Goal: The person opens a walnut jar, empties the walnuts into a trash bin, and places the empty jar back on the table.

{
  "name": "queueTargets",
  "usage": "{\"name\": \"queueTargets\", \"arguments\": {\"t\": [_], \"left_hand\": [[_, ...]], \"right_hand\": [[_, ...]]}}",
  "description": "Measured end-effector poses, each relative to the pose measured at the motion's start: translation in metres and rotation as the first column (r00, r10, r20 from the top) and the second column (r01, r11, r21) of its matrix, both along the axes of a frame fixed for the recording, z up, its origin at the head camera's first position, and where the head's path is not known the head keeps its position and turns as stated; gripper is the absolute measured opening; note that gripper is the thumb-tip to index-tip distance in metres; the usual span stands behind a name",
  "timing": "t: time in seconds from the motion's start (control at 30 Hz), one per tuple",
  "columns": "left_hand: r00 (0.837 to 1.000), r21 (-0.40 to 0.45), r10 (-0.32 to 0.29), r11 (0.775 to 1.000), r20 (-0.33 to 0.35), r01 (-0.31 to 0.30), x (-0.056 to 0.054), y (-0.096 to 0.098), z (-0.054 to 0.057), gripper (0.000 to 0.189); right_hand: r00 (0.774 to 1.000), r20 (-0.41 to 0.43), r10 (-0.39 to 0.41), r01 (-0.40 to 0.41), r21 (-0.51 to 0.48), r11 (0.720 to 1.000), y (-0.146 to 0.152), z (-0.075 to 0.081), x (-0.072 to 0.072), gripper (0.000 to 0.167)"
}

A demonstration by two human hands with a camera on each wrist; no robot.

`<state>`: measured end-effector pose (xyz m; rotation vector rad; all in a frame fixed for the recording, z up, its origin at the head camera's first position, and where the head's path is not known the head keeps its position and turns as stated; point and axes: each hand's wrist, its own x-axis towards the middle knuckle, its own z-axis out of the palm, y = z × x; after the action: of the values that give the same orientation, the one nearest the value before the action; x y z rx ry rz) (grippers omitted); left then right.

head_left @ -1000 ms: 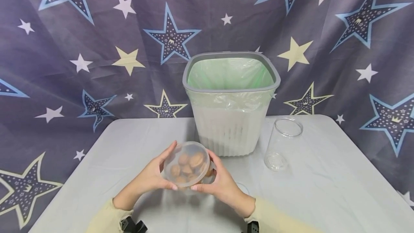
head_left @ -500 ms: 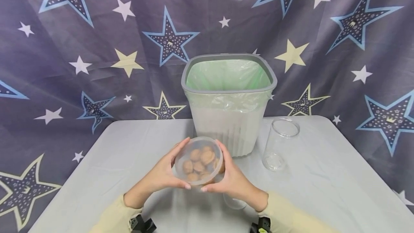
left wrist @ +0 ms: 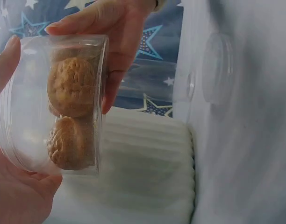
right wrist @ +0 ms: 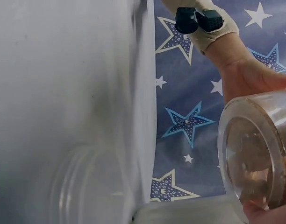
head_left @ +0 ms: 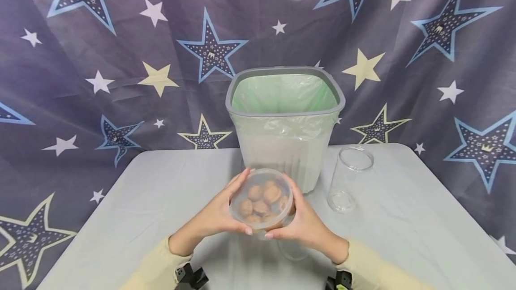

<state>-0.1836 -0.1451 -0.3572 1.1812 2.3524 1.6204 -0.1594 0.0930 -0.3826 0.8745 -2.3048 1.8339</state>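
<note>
Both hands hold a clear round plastic jar (head_left: 261,198) above the table, in front of the bin. Its frosted top faces the head camera, and several walnuts (left wrist: 72,88) show through the wall. My left hand (head_left: 221,214) grips the jar's left side, thumb at the near edge. On the opposite side my right hand (head_left: 306,220) grips it the same way. In the left wrist view the jar's flat base is turned toward the table. A clear round lid (left wrist: 218,70) lies on the table below, partly hidden by the right hand in the head view.
A white bin (head_left: 278,147) with a grey rim and a pale green liner stands at the back middle. To its right stands a tall clear jar (head_left: 348,180) without a lid. A star-patterned curtain (head_left: 133,57) hangs behind the white-covered table (head_left: 161,191).
Both hands have carried the jar of walnuts to the right across the front of the bin. More of the clear lid on the table has come into sight.
</note>
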Motion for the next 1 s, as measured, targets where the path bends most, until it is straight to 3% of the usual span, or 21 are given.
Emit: {"name": "queueTargets", "arguments": {"t": [0.17,0.43,0.7,1.0], "left_hand": [[0.999,0.03,-0.033,0.999,-0.028,0.034,-0.001,0.007,0.001,0.131],[0.998,-0.016,0.016,1.0,-0.056,-0.017,0.002,0.017,0.013,0.13],[0.997,0.027,-0.024,0.999,-0.068,0.026,0.001,0.023,0.018,0.134],[0.995,0.013,0.002,1.0,-0.095,0.0,-0.001,0.03,0.02,0.132]], "right_hand": [[0.999,-0.039,0.018,-0.017,0.018,1.0,0.008,0.004,-0.003,0.115],[0.993,-0.103,0.061,-0.061,0.006,0.998,0.017,0.01,-0.009,0.118],[0.98,-0.198,0.019,0.0,0.092,0.996,0.026,0.013,-0.007,0.132],[0.983,-0.181,0.037,-0.032,0.033,0.999,0.028,0.015,-0.009,0.127]]}}
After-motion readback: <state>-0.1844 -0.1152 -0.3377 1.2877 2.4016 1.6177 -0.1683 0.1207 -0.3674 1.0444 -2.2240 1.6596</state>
